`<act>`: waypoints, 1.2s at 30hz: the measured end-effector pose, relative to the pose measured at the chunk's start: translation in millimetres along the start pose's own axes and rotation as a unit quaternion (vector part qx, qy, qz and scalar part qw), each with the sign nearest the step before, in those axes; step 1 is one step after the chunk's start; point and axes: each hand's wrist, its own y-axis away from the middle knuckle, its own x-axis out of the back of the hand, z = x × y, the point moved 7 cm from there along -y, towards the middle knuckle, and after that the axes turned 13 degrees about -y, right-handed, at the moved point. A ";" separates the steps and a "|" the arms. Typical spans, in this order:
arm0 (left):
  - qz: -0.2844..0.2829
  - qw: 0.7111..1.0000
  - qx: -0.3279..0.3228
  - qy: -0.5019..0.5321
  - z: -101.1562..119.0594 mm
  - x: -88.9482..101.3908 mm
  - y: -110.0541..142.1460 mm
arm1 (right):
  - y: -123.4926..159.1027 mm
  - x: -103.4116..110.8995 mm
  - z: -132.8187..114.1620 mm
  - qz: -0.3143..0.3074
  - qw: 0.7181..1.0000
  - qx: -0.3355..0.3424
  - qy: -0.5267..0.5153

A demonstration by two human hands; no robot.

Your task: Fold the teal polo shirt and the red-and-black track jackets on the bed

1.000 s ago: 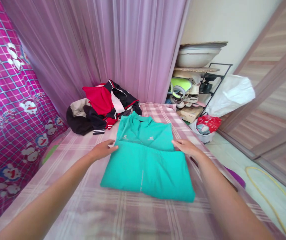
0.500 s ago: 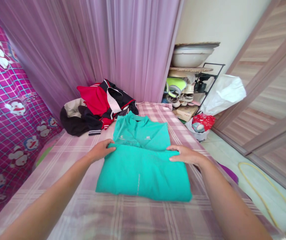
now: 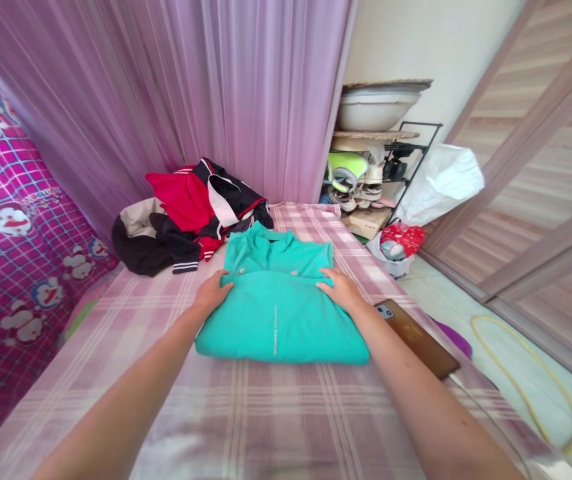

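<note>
A teal jacket (image 3: 281,320) lies on the plaid bedsheet with its lower part folded up over its front, so that the collar and upper chest show beyond the fold. At the left end of the folded edge, my left hand (image 3: 212,292) grips the cloth, thumb on top and fingers partly hidden. My right hand (image 3: 340,288) holds the opposite end of that edge in the same way, thumb over the fabric. Small white marks on the chest peep out just above the fold.
Dark, red and white clothes (image 3: 191,213) are heaped at the bed's far left. A phone (image 3: 419,337) with a cable lies beside my right forearm. Past the bed stand a rack (image 3: 409,150) with shoes and basins, and bags (image 3: 399,247) on the floor.
Both hands have closed on the folded edge and carried it towards the collar, covering more of the chest. The jacket's near edge has moved away from me. The phone has come into view.
</note>
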 end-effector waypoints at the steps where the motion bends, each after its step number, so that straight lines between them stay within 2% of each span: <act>1: 0.006 1.000 -0.006 0.009 -1.0 0.5 1.8 | 2.3 0.3 2.4 0.000 1.000 0.003 0.004; 5: 0.020 0.993 0.011 0.115 -16.9 11.2 20.0 | 6.2 10.3 3.9 -0.004 1.000 0.003 0.013; 8: -0.037 0.979 0.064 0.192 -38.0 11.0 49.2 | 3.7 17.4 -2.9 0.020 1.000 0.012 0.015; 10: -0.080 0.969 0.075 0.222 -46.8 9.6 72.6 | 0.9 19.8 -9.0 0.047 0.998 0.023 0.019; 12: -0.113 0.958 0.062 0.255 -49.0 8.9 93.5 | -2.3 18.1 -14.4 0.061 0.997 0.033 0.033; 15: -0.141 0.939 0.032 0.312 -44.3 7.1 112.9 | -7.0 8.7 -17.9 0.041 0.996 0.026 0.069; 19: -0.104 0.933 0.006 0.344 -39.1 6.7 112.8 | -8.9 1.6 -16.2 0.007 0.994 -0.002 0.106; 21: -0.066 0.948 -0.003 0.313 -39.1 7.5 106.6 | -7.3 3.8 -16.1 0.008 0.993 -0.003 0.114; 23: -0.041 0.971 -0.005 0.235 -40.1 6.0 100.7 | -4.3 6.1 -15.7 0.008 0.993 -0.001 0.118; 25: -0.049 0.990 0.006 0.135 -42.0 0.2 97.4 | -0.9 7.3 -14.1 0.003 0.993 -0.008 0.120; 28: -0.069 0.996 0.017 0.048 -45.0 -4.9 99.0 | 4.1 13.5 -13.3 0.009 0.994 -0.020 0.108; 31: -0.056 0.998 -0.002 -0.022 -42.1 3.9 105.7 | 15.1 29.7 -21.6 0.047 0.996 -0.008 0.076; 34: 0.000 0.991 -0.075 -0.108 -19.7 20.1 111.0 | 41.1 36.4 -41.2 0.062 0.996 0.039 0.056; 36: 0.047 0.976 -0.158 -0.140 8.8 24.5 112.7 | 63.5 21.9 -55.8 0.017 0.995 0.072 0.070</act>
